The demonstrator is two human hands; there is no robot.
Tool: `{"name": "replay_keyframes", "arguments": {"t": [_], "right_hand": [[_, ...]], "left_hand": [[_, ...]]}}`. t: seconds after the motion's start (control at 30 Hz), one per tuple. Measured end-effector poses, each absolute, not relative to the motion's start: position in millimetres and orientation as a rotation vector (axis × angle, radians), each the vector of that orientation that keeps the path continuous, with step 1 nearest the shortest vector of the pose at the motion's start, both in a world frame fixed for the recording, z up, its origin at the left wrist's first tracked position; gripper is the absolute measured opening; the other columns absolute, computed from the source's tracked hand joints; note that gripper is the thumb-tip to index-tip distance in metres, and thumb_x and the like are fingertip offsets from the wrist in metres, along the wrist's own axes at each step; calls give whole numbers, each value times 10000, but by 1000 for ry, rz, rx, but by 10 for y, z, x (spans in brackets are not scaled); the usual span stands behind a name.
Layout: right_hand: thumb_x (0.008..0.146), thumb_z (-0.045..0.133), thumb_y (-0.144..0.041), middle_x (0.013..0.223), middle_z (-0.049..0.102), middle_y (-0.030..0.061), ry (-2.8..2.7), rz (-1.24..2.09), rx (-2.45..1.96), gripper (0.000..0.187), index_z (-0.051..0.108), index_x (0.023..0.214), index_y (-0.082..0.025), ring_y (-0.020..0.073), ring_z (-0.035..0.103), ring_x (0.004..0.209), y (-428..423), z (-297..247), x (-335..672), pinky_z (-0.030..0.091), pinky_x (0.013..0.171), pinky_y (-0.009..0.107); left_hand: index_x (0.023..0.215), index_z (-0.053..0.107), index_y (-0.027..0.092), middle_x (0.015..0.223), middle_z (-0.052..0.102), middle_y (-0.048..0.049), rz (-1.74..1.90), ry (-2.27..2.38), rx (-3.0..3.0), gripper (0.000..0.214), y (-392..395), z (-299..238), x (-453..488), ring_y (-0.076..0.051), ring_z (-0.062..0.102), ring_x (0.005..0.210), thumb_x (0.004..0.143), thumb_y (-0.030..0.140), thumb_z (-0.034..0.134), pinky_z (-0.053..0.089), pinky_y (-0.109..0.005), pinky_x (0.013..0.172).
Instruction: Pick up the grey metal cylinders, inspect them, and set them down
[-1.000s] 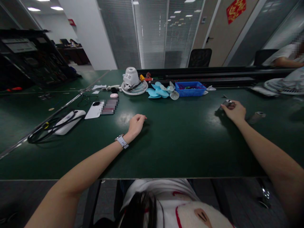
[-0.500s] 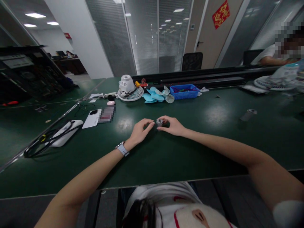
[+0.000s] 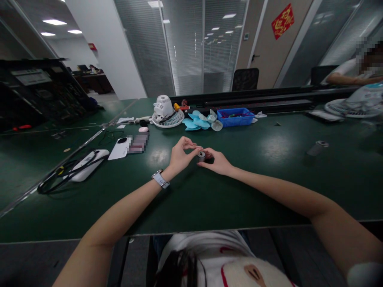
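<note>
A small grey cylindrical part (image 3: 201,154), like a little motor, sits between both hands above the dark green table (image 3: 245,179). My right hand (image 3: 217,161) is curled around it from the right and holds it. My left hand (image 3: 181,155), with a pale watch on its wrist, pinches the part's top with thumb and forefinger. A second similar grey cylinder (image 3: 317,148) lies on its side far to the right.
At the back stand a white fan body with grille (image 3: 166,112), light blue fan blades (image 3: 199,120) and a blue bin (image 3: 235,116). A white phone (image 3: 119,148), a white device with black cable (image 3: 80,167) lie left. Another person sits far right (image 3: 353,71).
My right hand carried the small cylinder from the right side of the table to the middle. My left hand rose from resting on the table and now pinches the part.
</note>
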State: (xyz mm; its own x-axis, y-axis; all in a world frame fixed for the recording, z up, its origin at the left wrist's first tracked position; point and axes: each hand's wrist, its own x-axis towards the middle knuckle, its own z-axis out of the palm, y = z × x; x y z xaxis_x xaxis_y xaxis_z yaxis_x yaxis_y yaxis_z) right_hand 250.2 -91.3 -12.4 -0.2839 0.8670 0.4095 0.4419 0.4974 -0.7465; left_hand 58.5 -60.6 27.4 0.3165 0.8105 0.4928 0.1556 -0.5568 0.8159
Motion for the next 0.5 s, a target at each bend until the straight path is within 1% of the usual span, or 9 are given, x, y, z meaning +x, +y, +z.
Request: {"name": "replay_keyframes", "arguments": {"t": [0.1, 0.17, 0.23, 0.3, 0.4, 0.5], "right_hand": [[761, 756, -384, 1049, 702, 39, -1903, 636, -1061, 425, 597, 1125, -233, 201, 682, 915, -910, -130, 2510, 550, 859, 390], [762, 757, -386, 1054, 699, 38, -1902, 636, -1058, 417, 599, 1119, -237, 202, 680, 920, -911, -135, 2508, 552, 857, 392], [763, 757, -390, 1063, 696, 37, -1904, 640, -1066, 416, 602, 1121, -245, 207, 678, 931, -916, -144, 2496, 552, 859, 400], [768, 754, -390, 1076, 694, 35, -1902, 647, -1069, 416, 602, 1132, -258, 209, 678, 936, -921, -153, 2492, 553, 860, 408], [783, 740, -389, 1091, 694, 37, -1850, 619, -1081, 417, 601, 1154, -263, 209, 677, 945, -905, -133, 2605, 554, 863, 405], [777, 739, -413, 1080, 698, 56, -1742, 468, -1178, 440, 607, 1158, -238, 223, 678, 942, -823, -51, 3019, 550, 857, 407]], "left_hand": [[937, 458, 214, 923, 743, -50, 1300, 907, 1890, 362, -539, 203, 471, -225, 721, 964, 775, 366, 744, 534, -357, 871], [943, 473, 218, 903, 748, -41, 1194, 995, 1917, 360, -508, 99, 370, -235, 728, 940, 763, 354, 754, 534, -368, 860], [956, 499, 222, 886, 755, -38, 1036, 1066, 1975, 354, -498, -17, 286, -244, 728, 944, 750, 340, 762, 524, -390, 882], [986, 525, 223, 914, 760, -46, 921, 1068, 2017, 352, -503, -107, 238, -246, 724, 958, 748, 329, 760, 518, -401, 897], [1055, 543, 222, 981, 758, -55, 869, 1026, 2030, 377, -515, -152, 229, -239, 717, 982, 758, 322, 751, 510, -406, 919], [1118, 549, 225, 986, 760, -52, 854, 1014, 2045, 451, -517, -132, 239, -241, 695, 1048, 740, 336, 770, 477, -417, 978]]}}
